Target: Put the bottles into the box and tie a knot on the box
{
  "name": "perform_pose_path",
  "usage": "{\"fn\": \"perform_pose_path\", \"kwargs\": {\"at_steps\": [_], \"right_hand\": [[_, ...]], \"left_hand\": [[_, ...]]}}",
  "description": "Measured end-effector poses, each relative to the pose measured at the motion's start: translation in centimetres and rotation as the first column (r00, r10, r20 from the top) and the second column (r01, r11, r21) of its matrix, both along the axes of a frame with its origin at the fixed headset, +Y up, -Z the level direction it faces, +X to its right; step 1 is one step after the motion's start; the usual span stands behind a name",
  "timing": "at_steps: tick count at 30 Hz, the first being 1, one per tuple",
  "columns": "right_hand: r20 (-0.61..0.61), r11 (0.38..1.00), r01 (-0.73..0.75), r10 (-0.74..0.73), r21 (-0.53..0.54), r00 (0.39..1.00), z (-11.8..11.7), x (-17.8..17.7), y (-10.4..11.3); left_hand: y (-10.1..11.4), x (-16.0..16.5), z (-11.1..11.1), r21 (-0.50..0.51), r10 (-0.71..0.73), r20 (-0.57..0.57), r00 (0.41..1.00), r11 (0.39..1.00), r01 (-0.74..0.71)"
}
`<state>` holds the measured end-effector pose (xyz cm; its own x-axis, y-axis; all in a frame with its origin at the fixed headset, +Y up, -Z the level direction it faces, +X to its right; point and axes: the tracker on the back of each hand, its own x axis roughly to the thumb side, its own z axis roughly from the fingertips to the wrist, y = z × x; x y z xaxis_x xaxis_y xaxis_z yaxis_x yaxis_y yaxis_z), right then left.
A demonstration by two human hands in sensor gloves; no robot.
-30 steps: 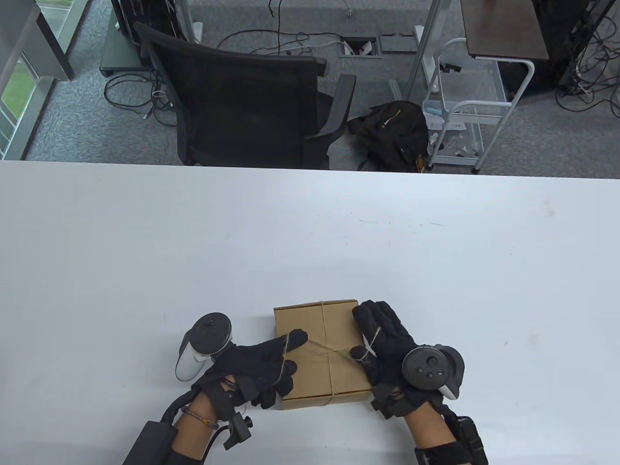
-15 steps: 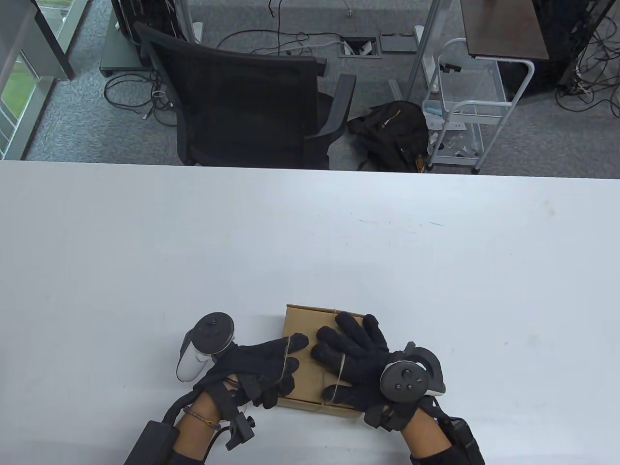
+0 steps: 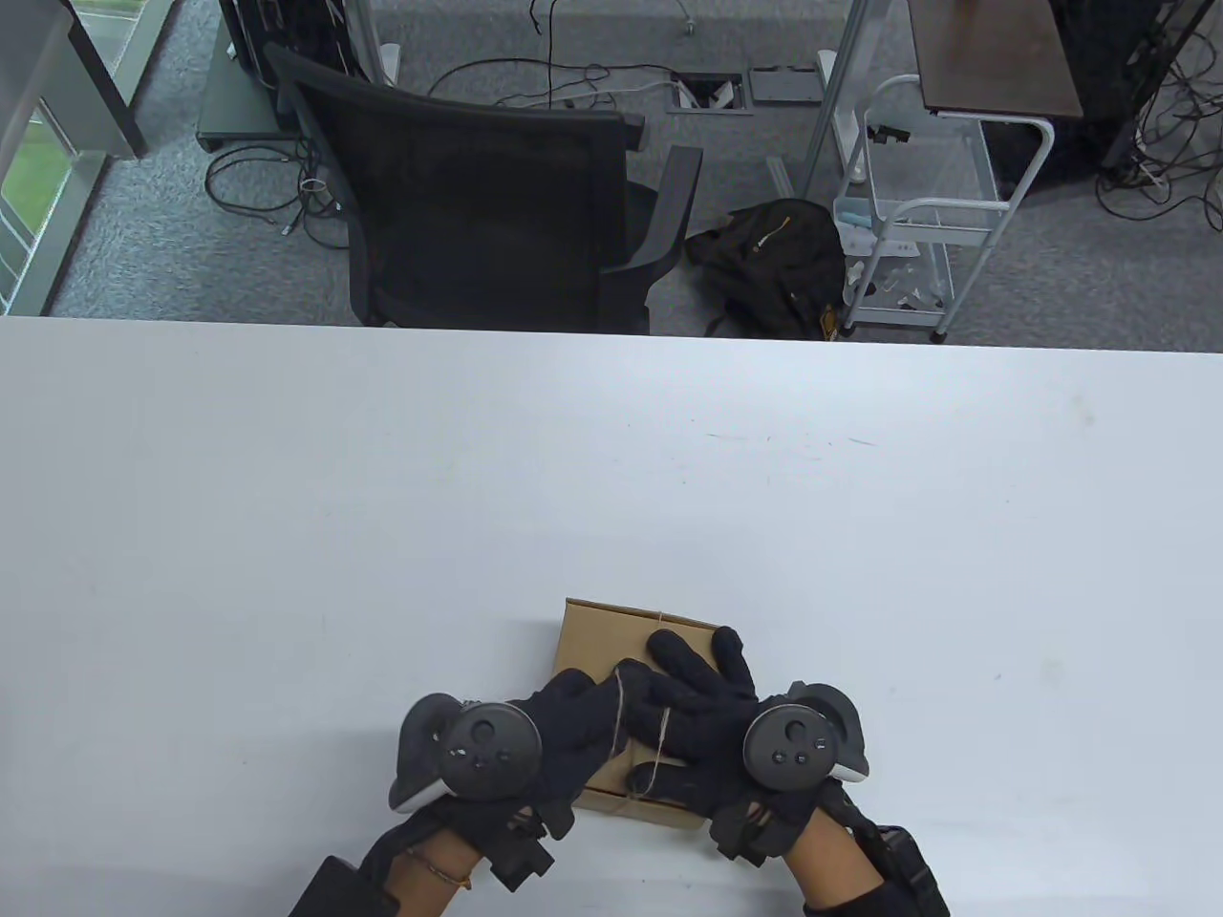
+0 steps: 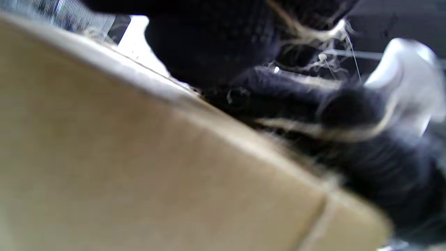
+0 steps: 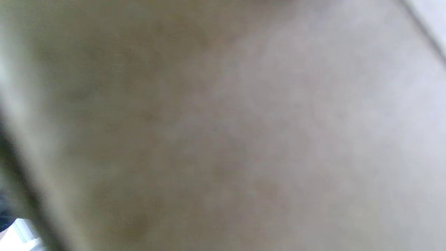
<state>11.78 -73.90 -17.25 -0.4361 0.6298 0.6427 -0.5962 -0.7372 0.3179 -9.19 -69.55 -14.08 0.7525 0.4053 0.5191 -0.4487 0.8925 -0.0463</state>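
A closed brown cardboard box tied with thin twine lies near the table's front edge. No bottle shows. My left hand reaches over the box's left part, palm down, its fingers curled with a strand of twine running across them. My right hand lies flat on the lid with its fingers spread, another strand and a small loop draped over it near the thumb. The fingertips of both hands meet over the lid. In the left wrist view the box fills the frame, with twine round a dark gloved finger. The right wrist view shows only blurred cardboard.
The white table stretches far to the left, right and back of the box. Beyond its far edge stand a black office chair, a black backpack on the floor and a white wire cart.
The right hand slid from the box's right side onto the lid and the box turned slightly. The left hand rolled palm down and moved right over the box, meeting the right fingers.
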Motion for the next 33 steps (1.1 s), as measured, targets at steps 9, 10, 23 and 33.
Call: {"fn": "perform_pose_path", "kwargs": {"at_steps": [9,10,23,33], "right_hand": [[-0.02,0.991,0.059,-0.061,-0.121,0.998,0.3,-0.3,-0.2],[-0.025,0.989,0.059,-0.063,-0.136,0.998,0.3,-0.3,-0.3],[-0.034,0.986,0.042,-0.049,-0.162,0.998,0.5,-0.5,0.0],[0.007,0.98,0.096,-0.096,-0.175,0.995,0.7,-0.5,-0.1]], "left_hand": [[0.0,2.4,1.9,0.241,-0.175,-0.011,0.984,0.955,0.173],[0.0,2.3,1.9,0.244,-0.167,0.007,0.986,0.957,0.16],[-0.1,1.7,1.9,0.261,-0.081,0.109,0.991,0.964,0.05],[-0.2,2.5,2.6,0.337,-0.161,0.067,0.985,0.933,0.13]]}}
